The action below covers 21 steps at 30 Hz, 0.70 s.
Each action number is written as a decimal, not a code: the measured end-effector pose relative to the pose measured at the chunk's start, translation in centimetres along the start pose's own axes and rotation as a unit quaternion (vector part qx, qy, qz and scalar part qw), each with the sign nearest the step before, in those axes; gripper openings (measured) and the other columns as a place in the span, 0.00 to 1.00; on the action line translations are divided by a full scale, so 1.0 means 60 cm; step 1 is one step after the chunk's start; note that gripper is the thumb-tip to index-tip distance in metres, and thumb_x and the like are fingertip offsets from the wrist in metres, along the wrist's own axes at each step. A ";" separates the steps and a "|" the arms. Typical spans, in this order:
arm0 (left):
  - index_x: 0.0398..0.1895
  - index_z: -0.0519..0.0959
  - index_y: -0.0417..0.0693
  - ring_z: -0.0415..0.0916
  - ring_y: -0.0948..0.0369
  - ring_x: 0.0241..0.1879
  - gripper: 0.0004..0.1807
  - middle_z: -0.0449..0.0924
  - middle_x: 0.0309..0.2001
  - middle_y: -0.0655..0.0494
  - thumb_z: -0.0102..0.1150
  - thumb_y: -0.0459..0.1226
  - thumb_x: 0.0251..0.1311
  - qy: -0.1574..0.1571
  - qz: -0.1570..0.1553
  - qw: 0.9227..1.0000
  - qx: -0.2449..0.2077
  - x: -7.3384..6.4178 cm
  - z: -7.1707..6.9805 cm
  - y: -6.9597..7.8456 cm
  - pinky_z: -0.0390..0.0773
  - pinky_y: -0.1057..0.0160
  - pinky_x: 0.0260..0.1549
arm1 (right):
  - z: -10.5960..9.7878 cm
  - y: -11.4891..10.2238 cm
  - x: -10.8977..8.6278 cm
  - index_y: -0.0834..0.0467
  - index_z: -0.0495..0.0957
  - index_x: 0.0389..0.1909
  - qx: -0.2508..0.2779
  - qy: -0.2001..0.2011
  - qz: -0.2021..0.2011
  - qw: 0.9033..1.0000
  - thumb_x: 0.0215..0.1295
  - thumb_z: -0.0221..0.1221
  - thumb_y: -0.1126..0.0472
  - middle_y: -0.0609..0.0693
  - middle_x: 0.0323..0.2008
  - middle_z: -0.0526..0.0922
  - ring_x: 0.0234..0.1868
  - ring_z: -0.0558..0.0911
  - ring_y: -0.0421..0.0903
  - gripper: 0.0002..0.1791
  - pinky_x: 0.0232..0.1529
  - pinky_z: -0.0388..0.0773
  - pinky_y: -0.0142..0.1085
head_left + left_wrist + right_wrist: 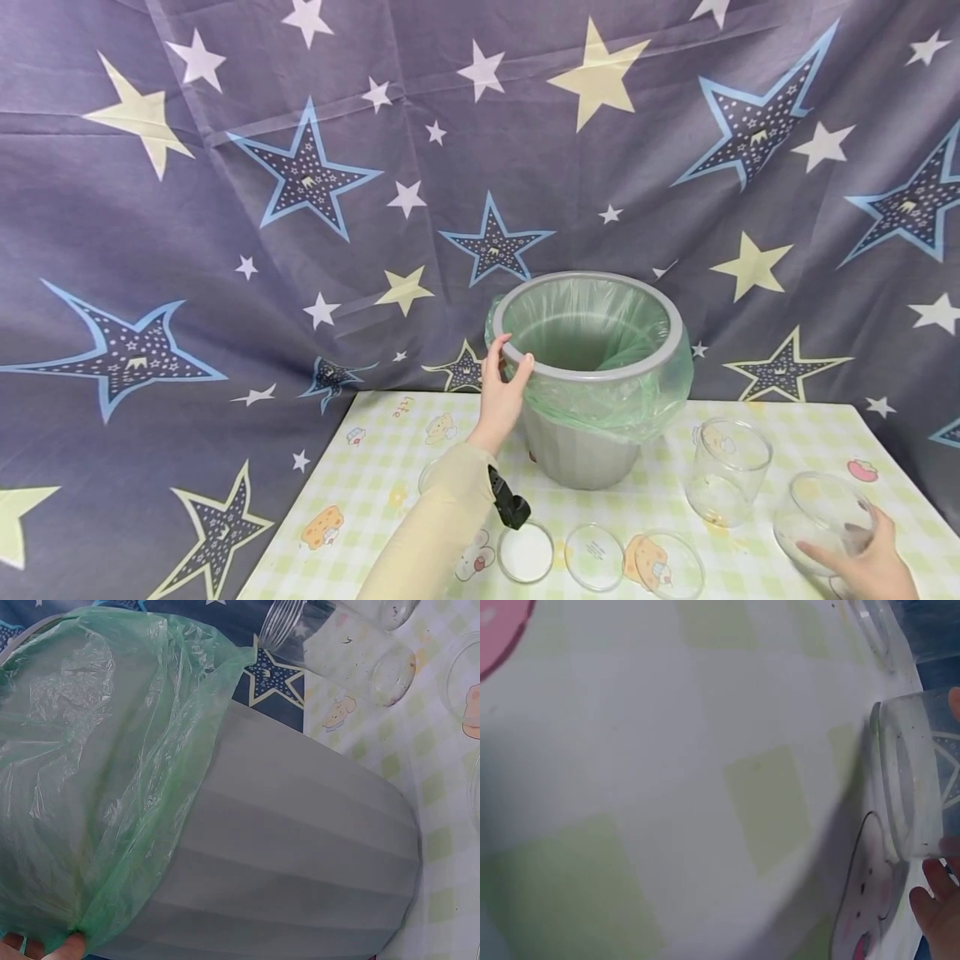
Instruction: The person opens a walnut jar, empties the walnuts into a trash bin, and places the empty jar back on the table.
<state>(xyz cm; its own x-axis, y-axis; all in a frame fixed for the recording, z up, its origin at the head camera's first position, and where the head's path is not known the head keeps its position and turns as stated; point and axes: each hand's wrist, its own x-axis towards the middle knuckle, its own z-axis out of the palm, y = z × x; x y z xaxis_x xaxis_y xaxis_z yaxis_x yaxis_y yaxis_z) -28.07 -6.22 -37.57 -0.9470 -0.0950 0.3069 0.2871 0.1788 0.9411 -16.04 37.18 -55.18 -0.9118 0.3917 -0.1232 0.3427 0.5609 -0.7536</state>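
Observation:
A grey trash can [581,454] stands upright at the back of the table, lined with a green plastic bag [626,408] folded out over its rim. My left hand [501,398] grips the can at the left of its rim, over the bag. In the left wrist view, fingertips [69,947] press at the bag's lower edge. On the right, my right hand [870,560] holds a short clear jar [813,521] by its side, thumb and fingers around it. The jar [911,780] shows its base close to the tabletop in the right wrist view.
A taller clear jar [727,483] stands between the can and the held jar. Several clear round lids, among them one lid [525,552] and another lid [595,557], lie along the front. Behind the checkered table [360,492] hangs a star-patterned curtain [360,275].

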 end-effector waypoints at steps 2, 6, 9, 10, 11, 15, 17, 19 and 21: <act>0.68 0.61 0.55 0.57 0.45 0.66 0.29 0.55 0.66 0.44 0.52 0.48 0.66 0.000 0.001 1.000 0.000 0.001 0.000 0.000 0.63 0.41 0.61 | 0.001 0.006 -0.001 0.69 0.24 0.70 -0.002 0.007 -0.009 1.000 0.49 0.70 0.48 0.78 0.59 0.52 0.53 0.63 0.77 0.70 0.51 0.64 0.63; 0.68 0.61 0.56 0.56 0.46 0.66 0.29 0.54 0.66 0.45 0.53 0.48 0.65 0.000 -0.003 1.000 -0.001 0.001 0.001 0.002 0.63 0.44 0.62 | 0.006 0.014 -0.001 0.69 0.28 0.70 -0.005 0.028 0.004 1.000 0.44 0.73 0.50 0.78 0.61 0.50 0.54 0.63 0.75 0.70 0.51 0.67 0.58; 0.68 0.61 0.56 0.56 0.46 0.66 0.29 0.54 0.67 0.45 0.53 0.47 0.65 -0.002 -0.005 1.000 -0.005 0.002 0.002 0.001 0.63 0.44 0.62 | 0.009 0.015 -0.003 0.69 0.31 0.70 0.007 0.044 0.007 0.999 0.43 0.74 0.53 0.78 0.61 0.50 0.55 0.63 0.73 0.69 0.45 0.71 0.43; 0.68 0.61 0.56 0.56 0.46 0.66 0.29 0.54 0.67 0.45 0.53 0.48 0.65 -0.002 -0.005 1.000 -0.006 0.002 0.002 0.001 0.63 0.44 0.62 | 0.009 0.015 -0.003 0.69 0.31 0.70 0.011 0.048 0.005 0.999 0.43 0.74 0.54 0.77 0.60 0.51 0.54 0.64 0.72 0.68 0.40 0.70 0.36; 0.68 0.61 0.56 0.56 0.46 0.66 0.29 0.54 0.67 0.45 0.53 0.48 0.65 -0.002 -0.005 1.000 -0.006 0.002 0.002 0.001 0.63 0.44 0.62 | 0.008 0.015 -0.004 0.69 0.31 0.70 0.015 0.049 0.006 0.999 0.43 0.74 0.54 0.77 0.60 0.51 0.54 0.64 0.71 0.68 0.35 0.67 0.31; 0.68 0.61 0.55 0.57 0.46 0.66 0.29 0.54 0.67 0.45 0.53 0.47 0.65 -0.001 -0.003 1.000 -0.004 0.001 0.002 0.000 0.64 0.44 0.61 | 0.000 0.009 -0.004 0.65 0.29 0.71 0.020 0.042 0.018 0.999 0.46 0.72 0.53 0.77 0.59 0.54 0.55 0.64 0.70 0.68 0.28 0.60 0.25; 0.68 0.61 0.55 0.57 0.46 0.65 0.29 0.54 0.67 0.45 0.52 0.47 0.66 -0.001 0.001 1.000 -0.003 0.001 0.001 0.000 0.64 0.43 0.61 | -0.004 0.006 -0.004 0.64 0.27 0.72 0.020 0.037 0.026 0.999 0.47 0.71 0.52 0.77 0.59 0.55 0.57 0.63 0.70 0.68 0.31 0.64 0.30; 0.68 0.61 0.55 0.56 0.47 0.66 0.29 0.54 0.67 0.45 0.52 0.47 0.66 -0.002 -0.001 1.000 -0.003 0.001 0.001 0.001 0.64 0.43 0.61 | -0.007 0.002 -0.006 0.63 0.25 0.72 0.024 0.035 0.028 0.999 0.48 0.71 0.51 0.78 0.60 0.53 0.58 0.62 0.71 0.69 0.37 0.70 0.39; 0.68 0.61 0.56 0.56 0.47 0.66 0.29 0.54 0.67 0.46 0.52 0.48 0.66 -0.004 -0.003 1.000 -0.001 0.001 0.000 0.002 0.64 0.44 0.61 | -0.010 -0.002 -0.008 0.64 0.25 0.71 0.027 0.040 0.021 0.999 0.48 0.71 0.51 0.77 0.61 0.51 0.59 0.60 0.71 0.68 0.42 0.70 0.51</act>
<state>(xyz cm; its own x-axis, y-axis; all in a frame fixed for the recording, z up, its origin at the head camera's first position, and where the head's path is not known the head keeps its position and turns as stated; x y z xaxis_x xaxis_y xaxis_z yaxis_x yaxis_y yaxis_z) -28.11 -6.19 -37.42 -0.9499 -0.0893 0.2994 0.2809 0.1757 0.9435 -15.53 37.36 -54.63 -0.8749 0.4727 -0.1050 0.3660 0.5035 -0.7827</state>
